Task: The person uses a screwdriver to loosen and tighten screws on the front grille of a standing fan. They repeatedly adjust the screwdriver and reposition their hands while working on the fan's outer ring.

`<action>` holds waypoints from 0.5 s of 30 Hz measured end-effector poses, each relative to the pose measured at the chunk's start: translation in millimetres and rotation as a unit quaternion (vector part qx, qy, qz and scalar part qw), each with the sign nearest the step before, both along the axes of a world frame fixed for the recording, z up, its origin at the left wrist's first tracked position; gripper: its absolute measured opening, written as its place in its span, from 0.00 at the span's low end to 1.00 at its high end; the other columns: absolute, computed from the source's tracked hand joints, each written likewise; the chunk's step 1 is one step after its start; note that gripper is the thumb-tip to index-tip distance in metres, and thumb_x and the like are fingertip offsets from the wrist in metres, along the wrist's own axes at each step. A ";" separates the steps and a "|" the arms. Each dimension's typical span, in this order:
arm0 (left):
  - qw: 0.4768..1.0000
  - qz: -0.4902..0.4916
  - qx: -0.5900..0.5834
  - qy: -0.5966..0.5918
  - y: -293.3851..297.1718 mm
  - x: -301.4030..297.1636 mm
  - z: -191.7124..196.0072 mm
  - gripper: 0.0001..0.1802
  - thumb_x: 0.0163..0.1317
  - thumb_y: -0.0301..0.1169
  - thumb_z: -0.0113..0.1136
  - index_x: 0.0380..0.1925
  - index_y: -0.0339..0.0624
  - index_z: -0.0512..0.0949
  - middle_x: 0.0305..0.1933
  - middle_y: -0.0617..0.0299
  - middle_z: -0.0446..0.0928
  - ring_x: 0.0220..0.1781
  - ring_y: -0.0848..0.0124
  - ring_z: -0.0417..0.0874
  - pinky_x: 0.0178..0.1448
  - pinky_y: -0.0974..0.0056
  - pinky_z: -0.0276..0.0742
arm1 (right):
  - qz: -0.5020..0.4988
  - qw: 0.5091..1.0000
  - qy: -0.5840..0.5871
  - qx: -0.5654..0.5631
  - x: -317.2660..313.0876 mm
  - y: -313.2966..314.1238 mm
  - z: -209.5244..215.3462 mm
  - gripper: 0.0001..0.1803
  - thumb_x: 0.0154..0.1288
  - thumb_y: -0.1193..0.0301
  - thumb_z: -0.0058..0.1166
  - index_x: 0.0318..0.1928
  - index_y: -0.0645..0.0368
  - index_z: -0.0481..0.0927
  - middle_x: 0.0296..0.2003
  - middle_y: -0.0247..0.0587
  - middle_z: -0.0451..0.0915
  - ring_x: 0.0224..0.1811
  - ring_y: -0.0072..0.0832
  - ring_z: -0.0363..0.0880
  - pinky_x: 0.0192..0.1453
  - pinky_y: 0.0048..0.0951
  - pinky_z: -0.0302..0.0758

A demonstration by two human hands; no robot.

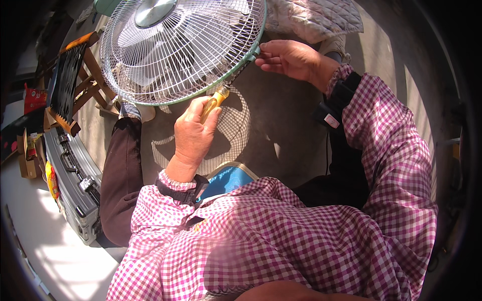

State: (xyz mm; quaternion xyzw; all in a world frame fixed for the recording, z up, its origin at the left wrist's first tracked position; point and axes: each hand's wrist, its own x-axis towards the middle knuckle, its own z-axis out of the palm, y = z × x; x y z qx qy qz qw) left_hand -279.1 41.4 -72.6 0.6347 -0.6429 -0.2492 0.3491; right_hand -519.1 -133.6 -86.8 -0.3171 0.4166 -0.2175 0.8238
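The location appears to be a domestic area, used here as an improvised repair space; whether it is a room or a covered porch cannot be determined. Domestic indicators: a household electric fan (183,47), a folding wooden stool (68,83) with a black seat, and a quilted fabric cover (316,17). Repair indicators: a screwdriver (213,106) with a yellow handle at the fan and a silver hard-shell case (78,185) beside a small cardboard box (28,155). The grey floor (281,135) carries sunlight and striped shadows.
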 end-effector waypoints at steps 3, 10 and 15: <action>1.000 0.000 -0.007 -0.002 0.3 -0.3 -0.6 0.13 0.61 0.32 0.65 0.43 0.41 0.77 0.36 0.53 0.82 0.36 0.57 0.85 0.40 0.61 0.79 | -0.001 1.000 0.000 -0.008 1.1 -0.1 -5.4 0.14 0.70 0.66 0.56 0.48 0.64 0.78 0.43 0.39 0.82 0.44 0.26 0.82 0.50 0.27 0.81; 1.000 0.004 0.003 -0.010 0.8 0.0 -1.5 0.13 0.61 0.33 0.65 0.44 0.43 0.77 0.37 0.53 0.82 0.37 0.56 0.85 0.40 0.61 0.79 | -0.025 1.000 0.010 -0.007 1.8 2.1 -6.0 0.14 0.69 0.67 0.57 0.47 0.64 0.77 0.43 0.40 0.81 0.44 0.27 0.82 0.51 0.28 0.81; 1.000 0.005 -0.008 -0.003 0.6 -0.1 -3.5 0.13 0.61 0.33 0.65 0.44 0.42 0.77 0.37 0.53 0.82 0.37 0.56 0.85 0.40 0.61 0.79 | -0.010 0.999 0.015 -0.048 1.6 2.9 0.3 0.13 0.68 0.69 0.58 0.47 0.65 0.77 0.43 0.41 0.81 0.45 0.28 0.82 0.51 0.28 0.81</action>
